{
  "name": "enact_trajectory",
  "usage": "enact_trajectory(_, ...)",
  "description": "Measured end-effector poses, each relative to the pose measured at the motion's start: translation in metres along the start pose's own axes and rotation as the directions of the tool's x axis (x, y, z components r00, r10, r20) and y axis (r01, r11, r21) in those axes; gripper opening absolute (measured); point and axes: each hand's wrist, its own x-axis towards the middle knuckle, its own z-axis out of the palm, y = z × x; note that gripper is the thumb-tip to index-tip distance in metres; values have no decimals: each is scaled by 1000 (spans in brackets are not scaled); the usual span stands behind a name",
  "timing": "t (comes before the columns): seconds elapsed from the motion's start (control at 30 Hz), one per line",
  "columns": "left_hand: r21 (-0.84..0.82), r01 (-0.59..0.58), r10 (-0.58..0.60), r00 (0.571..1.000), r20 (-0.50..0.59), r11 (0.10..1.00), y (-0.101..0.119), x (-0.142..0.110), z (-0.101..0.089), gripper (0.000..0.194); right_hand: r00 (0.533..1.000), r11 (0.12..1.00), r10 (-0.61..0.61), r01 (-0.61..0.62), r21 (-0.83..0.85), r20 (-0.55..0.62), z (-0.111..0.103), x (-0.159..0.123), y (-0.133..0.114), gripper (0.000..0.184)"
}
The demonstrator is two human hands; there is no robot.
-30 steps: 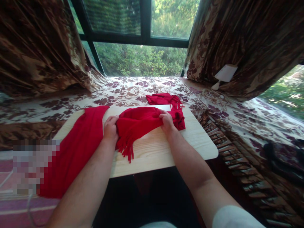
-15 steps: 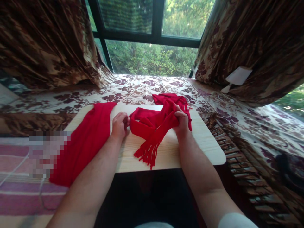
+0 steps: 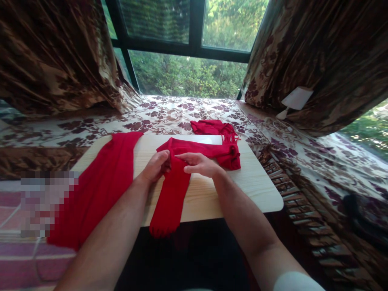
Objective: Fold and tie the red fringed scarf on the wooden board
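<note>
A red scarf (image 3: 175, 190) lies bent across the light wooden table (image 3: 209, 198), one fringed end hanging over the front edge and the other part running to the right. My left hand (image 3: 157, 165) is closed at the scarf's left edge, fingers curled against the bend. Over the same bend reaches my right hand (image 3: 201, 165), its fingers stretched out and thumb apart, fingertips at the cloth. Left of my left hand, a second piece of red cloth (image 3: 100, 190) drapes off the table's left side.
Another red fringed cloth (image 3: 210, 127) lies beyond the table on the floral-covered ledge (image 3: 163, 107). A small white lamp (image 3: 297, 98) stands at the right by the curtain (image 3: 281, 48). Striped pink bedding (image 3: 18, 258) is at the lower left.
My right hand has let go of the fringed end and moved left to the bend. That end now hangs toward me, over the table's front edge. The view has shifted slightly.
</note>
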Motion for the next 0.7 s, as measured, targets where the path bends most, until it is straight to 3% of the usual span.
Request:
enact_trajectory(0.1, 108, -84, 96, 989, -108, 991, 0, 2, 1, 44, 998, 982, -9, 19, -186, 56, -1, -5, -10, 47)
enact_trajectory(0.23, 115, -23, 41, 987, -158, 993, 3, 2, 4, 28, 997, 982, 32, -18, -186, 73, 1, -3, -8, 38)
enact_trajectory(0.27, 75, 0, 12, 988, -153, 997, 5, 2, 5, 26, 999, 986, 35, -33, -166, 13, 1, 0, -3, 36)
enact_trajectory(0.33, -16, 34, -36, 989, -144, 999, 8, 0, 7, 23, 974, 985, -11, -28, -170, -228, 0, 5, 8, 33)
enact_trajectory(0.4, -98, 44, -59, 985, -160, 994, 12, -2, 7, 24, 871, 966, -121, -7, -257, -477, -4, 9, 18, 27)
enact_trajectory(0.43, -137, 42, -67, 982, -177, 990, 14, -3, 7, 27, 824, 950, -175, -3, -314, -539, -6, 10, 22, 31)
enact_trajectory(0.47, -174, 39, -73, 978, -194, 984, 16, -3, 6, 31, 807, 930, -217, -1, -368, -550, -9, 10, 25, 44)
enact_trajectory(0.5, -205, 37, -80, 975, -208, 978, 17, -4, 5, 34, 818, 908, -241, 1, -419, -522, -11, 10, 26, 61)
enact_trajectory(0.57, -252, 39, -94, 973, -209, 967, 17, -5, 3, 36, 884, 862, -251, 20, -506, -394, -12, 9, 26, 88)
enact_trajectory(0.63, -273, 54, -105, 978, -178, 961, 17, -6, 0, 36, 943, 818, -228, 50, -572, -244, -9, 8, 24, 99)
enact_trajectory(0.7, -278, 62, -105, 984, -143, 959, 16, -6, -2, 37, 971, 791, -188, 61, -609, -147, -3, 7, 22, 98)
